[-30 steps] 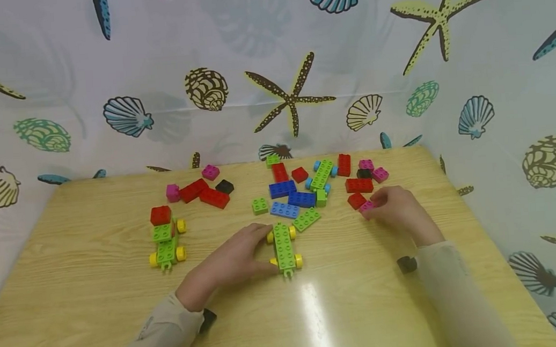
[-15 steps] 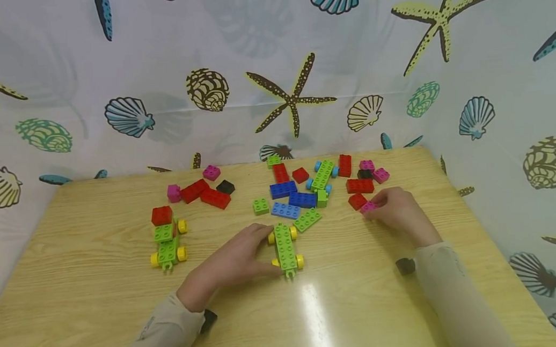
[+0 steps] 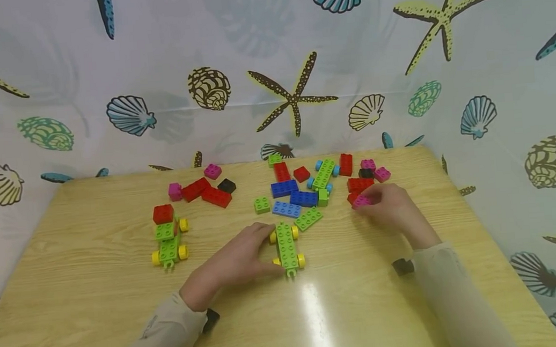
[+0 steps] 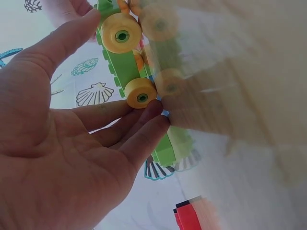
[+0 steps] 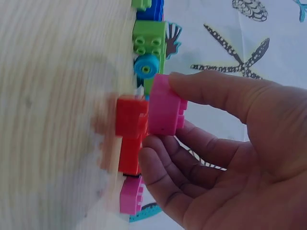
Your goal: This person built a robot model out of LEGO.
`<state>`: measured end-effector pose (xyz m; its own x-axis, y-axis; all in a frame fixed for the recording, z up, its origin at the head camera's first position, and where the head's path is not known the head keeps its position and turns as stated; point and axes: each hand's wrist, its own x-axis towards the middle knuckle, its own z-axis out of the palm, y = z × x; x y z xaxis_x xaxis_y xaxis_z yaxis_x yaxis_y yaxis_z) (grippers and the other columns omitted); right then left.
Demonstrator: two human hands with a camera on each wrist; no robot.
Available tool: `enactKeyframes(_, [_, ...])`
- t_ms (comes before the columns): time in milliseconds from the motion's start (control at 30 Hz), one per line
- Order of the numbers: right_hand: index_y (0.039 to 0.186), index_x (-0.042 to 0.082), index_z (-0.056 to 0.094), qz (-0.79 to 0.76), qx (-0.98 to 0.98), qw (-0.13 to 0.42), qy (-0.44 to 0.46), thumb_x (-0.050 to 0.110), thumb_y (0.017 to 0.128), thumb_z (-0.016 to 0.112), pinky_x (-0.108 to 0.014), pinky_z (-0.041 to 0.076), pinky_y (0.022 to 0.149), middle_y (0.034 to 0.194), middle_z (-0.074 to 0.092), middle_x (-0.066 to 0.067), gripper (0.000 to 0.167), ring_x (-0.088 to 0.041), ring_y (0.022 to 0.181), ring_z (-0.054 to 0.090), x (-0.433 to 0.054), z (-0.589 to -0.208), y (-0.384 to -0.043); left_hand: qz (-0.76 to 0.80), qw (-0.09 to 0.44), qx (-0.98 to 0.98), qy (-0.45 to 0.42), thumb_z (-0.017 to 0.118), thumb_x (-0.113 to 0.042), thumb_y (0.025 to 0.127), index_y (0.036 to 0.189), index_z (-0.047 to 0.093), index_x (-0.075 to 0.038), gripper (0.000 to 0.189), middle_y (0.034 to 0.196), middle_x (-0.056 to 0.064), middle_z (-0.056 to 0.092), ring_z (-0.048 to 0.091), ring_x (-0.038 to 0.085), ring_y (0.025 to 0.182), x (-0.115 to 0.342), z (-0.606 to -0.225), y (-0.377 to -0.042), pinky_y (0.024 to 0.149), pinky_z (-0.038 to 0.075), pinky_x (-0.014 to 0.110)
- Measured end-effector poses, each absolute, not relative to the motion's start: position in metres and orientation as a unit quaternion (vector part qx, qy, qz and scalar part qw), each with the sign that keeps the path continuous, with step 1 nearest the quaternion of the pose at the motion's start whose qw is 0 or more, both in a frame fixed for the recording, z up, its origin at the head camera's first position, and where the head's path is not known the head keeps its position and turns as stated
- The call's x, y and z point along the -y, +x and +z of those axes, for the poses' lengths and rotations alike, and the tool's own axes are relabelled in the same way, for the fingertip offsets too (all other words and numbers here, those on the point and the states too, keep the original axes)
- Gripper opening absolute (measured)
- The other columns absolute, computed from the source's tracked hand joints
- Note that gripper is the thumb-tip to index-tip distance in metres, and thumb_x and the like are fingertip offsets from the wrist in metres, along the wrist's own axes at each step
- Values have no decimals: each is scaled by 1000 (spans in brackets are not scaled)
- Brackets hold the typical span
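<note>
On the wooden table, my left hand (image 3: 235, 260) holds a green toy car base (image 3: 287, 247) with yellow wheels between thumb and fingers. In the left wrist view, the fingertips lie against a yellow wheel (image 4: 140, 94) and the thumb reaches the far end of the base. To the right, my right hand (image 3: 397, 211) pinches a small pink brick (image 3: 360, 201). The right wrist view shows this pink brick (image 5: 163, 106) off the table, its studs facing the palm. Just behind it sits a small red brick (image 5: 130, 117).
A green car (image 3: 168, 248) with yellow wheels, topped by a red brick (image 3: 163, 214), stands at left. Farther back are a blue-wheeled green base (image 3: 324, 174), blue bricks (image 3: 304, 198), a flat green brick (image 3: 308, 218), red bricks (image 3: 216, 196) and a black brick (image 3: 226, 185). A patterned curtain (image 3: 236, 133) hangs behind.
My right hand has lifted the pink brick off the table and shifted it slightly left and away, so it now overlaps the red brick. The left hand and its car base stay put.
</note>
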<state>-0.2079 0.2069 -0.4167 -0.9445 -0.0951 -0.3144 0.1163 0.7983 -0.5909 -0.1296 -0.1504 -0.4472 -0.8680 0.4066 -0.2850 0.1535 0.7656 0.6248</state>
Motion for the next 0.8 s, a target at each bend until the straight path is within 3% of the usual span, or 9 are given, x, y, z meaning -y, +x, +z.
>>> enactKeyframes(367, [136, 14, 77, -369, -913, 147, -92, 27, 100, 86, -44, 64, 106, 127, 77, -7, 39, -28, 117, 71, -154, -407, -191, 310, 205, -917, 146, 93, -36, 93, 170, 45, -6, 95, 174, 14, 49, 47, 38, 162, 151, -444, -130, 134, 41, 60])
enactKeyframes(800, [126, 20, 81, -391, -883, 200, -166, 21, 99, 88, -39, 63, 103, 119, 76, 2, 28, -19, 111, 69, -89, -422, -179, 319, 199, -913, 160, 94, -37, 93, 168, 47, -5, 94, 172, 16, 51, 48, 39, 161, 154, -445, -130, 134, 41, 60])
